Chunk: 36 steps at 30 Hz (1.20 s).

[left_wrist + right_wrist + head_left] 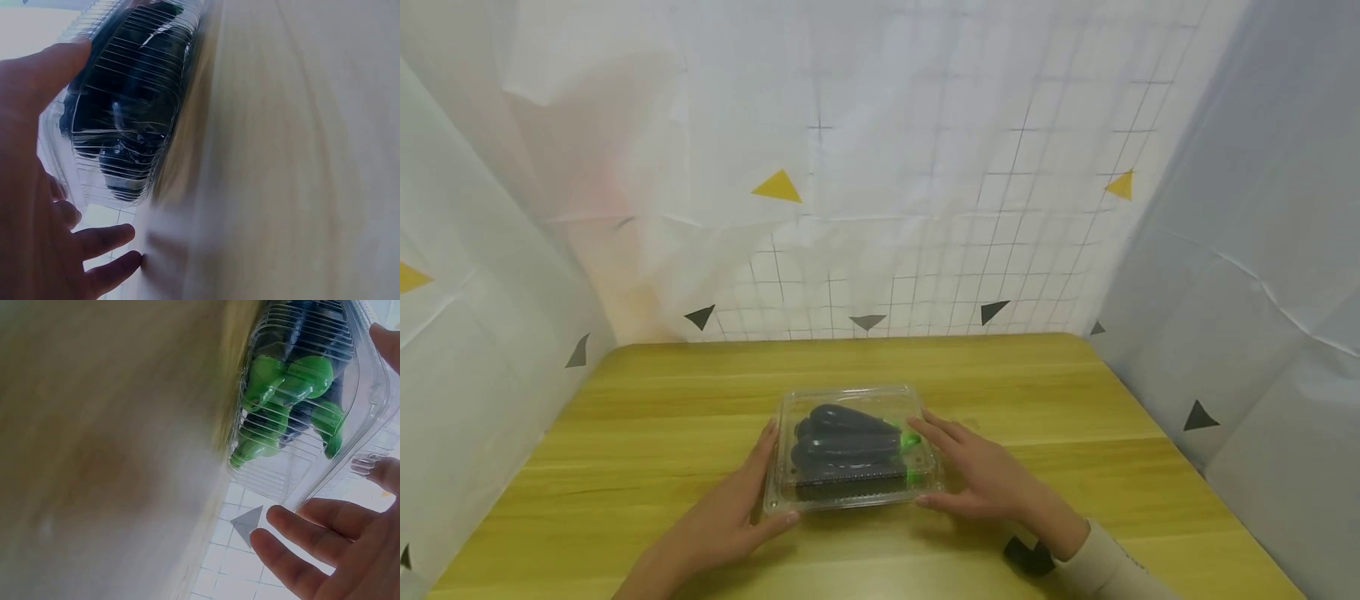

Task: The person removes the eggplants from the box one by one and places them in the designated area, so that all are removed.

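Your left hand (730,510) and right hand (988,475), fingers (763,450) spread, touch opposite ends of the box (848,503) of eggplants (846,444), well inside the worktop (662,442)'s side edges.

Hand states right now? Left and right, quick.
Left hand: open, at the left side of the clear plastic box of eggplants.
Right hand: open, fingers spread at the box's right side.

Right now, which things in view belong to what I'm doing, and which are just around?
In the job:
left hand
right hand
clear plastic box, between both hands
dark eggplants, inside the box

Just around:
wooden table
white gridded backdrop
yellow and dark triangles
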Tool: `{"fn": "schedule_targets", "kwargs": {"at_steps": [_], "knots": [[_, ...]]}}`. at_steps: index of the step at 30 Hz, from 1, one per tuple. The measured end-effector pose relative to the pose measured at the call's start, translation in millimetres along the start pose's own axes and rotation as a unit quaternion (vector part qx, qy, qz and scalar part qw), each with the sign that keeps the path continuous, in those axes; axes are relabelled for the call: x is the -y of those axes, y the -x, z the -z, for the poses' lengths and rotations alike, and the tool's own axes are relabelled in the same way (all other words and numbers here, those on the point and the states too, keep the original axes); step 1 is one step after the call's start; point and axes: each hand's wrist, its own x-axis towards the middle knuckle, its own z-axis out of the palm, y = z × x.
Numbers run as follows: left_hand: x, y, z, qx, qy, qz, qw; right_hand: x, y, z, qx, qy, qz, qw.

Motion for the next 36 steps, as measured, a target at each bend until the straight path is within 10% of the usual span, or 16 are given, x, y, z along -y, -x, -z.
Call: {"fn": "schedule_targets", "kwargs": {"at_steps": [36], "knots": [[-9.1,-0.6,-4.5,-0.017,0.036,-0.008,0.9992,7,1.4,-19,-0.016,-0.102,0.039,0.9939]]}}
